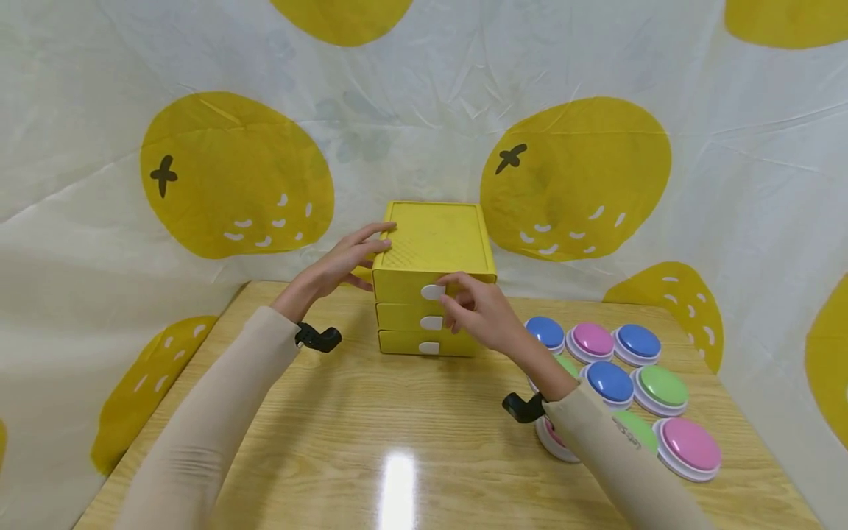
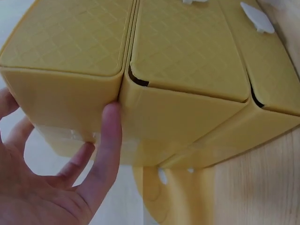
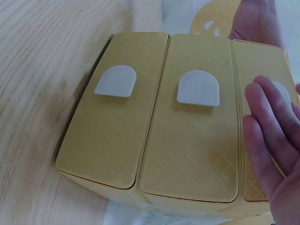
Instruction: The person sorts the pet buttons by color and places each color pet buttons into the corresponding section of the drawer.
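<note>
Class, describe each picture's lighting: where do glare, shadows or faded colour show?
Head view: a white glare patch on the brown wooden table; left wrist view: the yellow plastic three-drawer box looks duller than in the head view; right wrist view: soft shadows beside its white rounded tabs.

- Both arms reach forward here, beige sleeves (image 1: 218,397) running down toward the bare wrists (image 1: 290,302).
- Left forearm slants up and inward, the left hand (image 1: 341,261) bent at the wrist and angled to the right.
- Look at those left fingers (image 2: 108,140): spread well apart, loosely extended, gaps showing between them, palm partly in view!
- Over on the right, the forearm angles up and to the left, with the right hand (image 1: 482,313) turned inward.
- Its index finger and thumb bend into a pinch, the other fingers gently curved close together.
</note>
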Motion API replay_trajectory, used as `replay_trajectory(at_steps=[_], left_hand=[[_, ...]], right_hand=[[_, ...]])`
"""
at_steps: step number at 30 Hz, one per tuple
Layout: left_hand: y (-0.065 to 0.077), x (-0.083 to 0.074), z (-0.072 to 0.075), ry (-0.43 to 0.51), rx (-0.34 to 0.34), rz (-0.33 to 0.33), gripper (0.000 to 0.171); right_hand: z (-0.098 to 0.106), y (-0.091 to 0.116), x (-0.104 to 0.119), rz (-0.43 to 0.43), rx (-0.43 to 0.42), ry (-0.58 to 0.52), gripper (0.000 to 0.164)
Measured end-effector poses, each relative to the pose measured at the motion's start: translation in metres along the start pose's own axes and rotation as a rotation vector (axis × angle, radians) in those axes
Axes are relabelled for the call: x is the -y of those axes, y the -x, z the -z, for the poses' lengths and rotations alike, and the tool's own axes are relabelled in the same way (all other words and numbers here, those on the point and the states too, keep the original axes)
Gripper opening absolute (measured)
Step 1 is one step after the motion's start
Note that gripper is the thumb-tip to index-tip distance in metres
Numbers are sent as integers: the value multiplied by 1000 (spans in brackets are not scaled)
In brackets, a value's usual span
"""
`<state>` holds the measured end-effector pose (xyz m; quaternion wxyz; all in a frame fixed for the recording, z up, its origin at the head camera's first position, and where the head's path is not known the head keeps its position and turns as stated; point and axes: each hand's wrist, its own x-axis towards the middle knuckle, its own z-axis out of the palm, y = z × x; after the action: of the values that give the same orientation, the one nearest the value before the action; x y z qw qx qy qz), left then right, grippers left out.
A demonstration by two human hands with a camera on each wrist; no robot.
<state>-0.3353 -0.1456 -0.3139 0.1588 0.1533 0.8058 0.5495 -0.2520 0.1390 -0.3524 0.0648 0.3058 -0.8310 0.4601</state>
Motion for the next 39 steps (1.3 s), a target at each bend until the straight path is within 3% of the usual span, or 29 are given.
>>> replay_trajectory(at_steps=[6, 11, 19, 29, 39], left_hand=[[-4, 4, 1, -16, 5, -8, 53], [-6, 8, -1, -35, 3, -12, 55], [-3, 8, -3, -74, -9, -38, 57], [-2, 10, -6, -99, -3, -12, 58], [-2, 14, -10, -47, -33, -86, 58]], right_hand=[[-6, -3, 0, -1, -99, 42, 19], [-8, -4, 0, 20, -133, 80, 16], [-7, -5, 2, 11, -128, 42, 17], [-8, -3, 2, -1, -117, 16, 18], [-9, -3, -1, -5, -105, -5, 21]])
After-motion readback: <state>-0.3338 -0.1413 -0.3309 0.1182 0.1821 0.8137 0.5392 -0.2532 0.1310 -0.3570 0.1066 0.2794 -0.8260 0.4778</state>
